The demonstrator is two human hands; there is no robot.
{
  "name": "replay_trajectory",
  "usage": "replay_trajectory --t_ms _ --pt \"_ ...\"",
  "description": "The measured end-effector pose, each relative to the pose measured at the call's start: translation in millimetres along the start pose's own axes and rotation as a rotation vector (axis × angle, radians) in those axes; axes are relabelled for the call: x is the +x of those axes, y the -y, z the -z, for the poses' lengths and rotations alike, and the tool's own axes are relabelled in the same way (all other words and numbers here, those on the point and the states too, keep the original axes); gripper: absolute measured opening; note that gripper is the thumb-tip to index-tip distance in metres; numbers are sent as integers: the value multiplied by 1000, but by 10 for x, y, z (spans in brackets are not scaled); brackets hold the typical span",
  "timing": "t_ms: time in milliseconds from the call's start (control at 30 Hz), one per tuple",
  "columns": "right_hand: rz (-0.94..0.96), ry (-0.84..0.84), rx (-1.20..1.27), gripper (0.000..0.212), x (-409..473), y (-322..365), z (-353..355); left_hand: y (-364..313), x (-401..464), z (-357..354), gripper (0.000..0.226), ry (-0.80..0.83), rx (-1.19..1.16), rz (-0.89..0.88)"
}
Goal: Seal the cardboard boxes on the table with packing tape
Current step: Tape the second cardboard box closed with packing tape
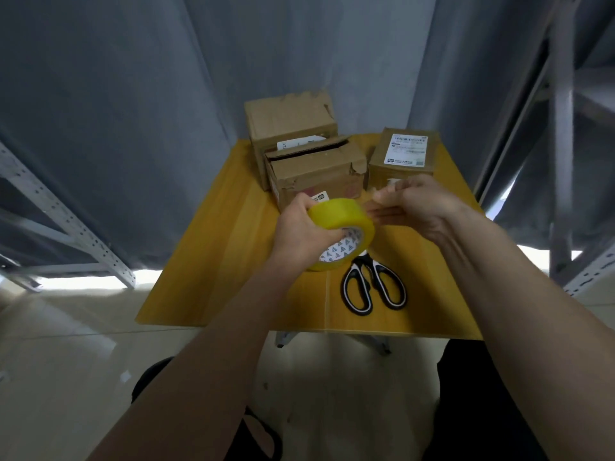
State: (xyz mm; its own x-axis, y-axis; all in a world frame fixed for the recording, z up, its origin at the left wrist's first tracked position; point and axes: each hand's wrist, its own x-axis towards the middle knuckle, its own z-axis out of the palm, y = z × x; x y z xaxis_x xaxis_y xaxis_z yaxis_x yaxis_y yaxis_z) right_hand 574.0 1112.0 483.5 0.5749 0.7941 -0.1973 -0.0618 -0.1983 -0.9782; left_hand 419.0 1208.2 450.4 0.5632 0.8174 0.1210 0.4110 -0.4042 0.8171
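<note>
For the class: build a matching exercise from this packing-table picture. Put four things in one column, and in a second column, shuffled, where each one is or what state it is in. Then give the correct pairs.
Things
1. tape roll
2. scissors
3. box with the white label on top
4. front middle box

Places or states
A. lying flat on the table, near edge
B. held in the left hand
C. top flap ajar
D. far right on the table, closed

Pairs: 1-B, 2-A, 3-D, 4-C
</note>
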Motion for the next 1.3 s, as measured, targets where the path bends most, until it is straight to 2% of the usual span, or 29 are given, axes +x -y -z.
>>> replay_trajectory --t_ms 100,233,267,300,400,500,633,667,733,800,833,900,1000,1067,1200,1300 --pt "0 134 61 5 14 22 74 -15 33 7 44 60 -67 4" --pt "94 251 129 24 -14 -115 67 -15 101 93 41 130 -212 -2" --pt "93 279 138 18 -14 -149 59 -19 116 112 40 144 -228 -6" --pt "80 307 139 13 -16 -164 47 -25 140 128 40 152 -218 -22" --pt "48 371 92 31 23 -178 17 -74 231 184 43 209 -152 -105" --pt "15 407 176 32 52 -159 -43 -174 356 242 52 323 9 -160" --pt "11 306 320 31 129 -164 -48 -263 605 442 56 500 76 -72" --pt "13 275 338 25 151 -161 -22 -270 688 495 55 473 71 -71" --pt "24 218 352 11 199 -159 50 -268 877 518 54 269 153 -100" --pt "49 167 369 10 254 -166 112 -264 1065 451 66 97 395 -134" --pt "61 134 385 9 279 -175 133 -244 1162 399 78 94 530 -148" --pt "67 69 416 8 320 -205 185 -181 1346 316 99 175 761 -155" --pt "59 20 472 9 357 -245 288 -68 1600 263 109 286 938 -98" --pt "44 0 496 6 379 -255 349 -38 1715 243 104 315 947 -73" --pt "28 -30 490 7 408 -245 350 -71 1751 213 87 246 946 -124" --pt "20 -46 495 8 386 -227 303 45 1654 203 94 193 745 -78"
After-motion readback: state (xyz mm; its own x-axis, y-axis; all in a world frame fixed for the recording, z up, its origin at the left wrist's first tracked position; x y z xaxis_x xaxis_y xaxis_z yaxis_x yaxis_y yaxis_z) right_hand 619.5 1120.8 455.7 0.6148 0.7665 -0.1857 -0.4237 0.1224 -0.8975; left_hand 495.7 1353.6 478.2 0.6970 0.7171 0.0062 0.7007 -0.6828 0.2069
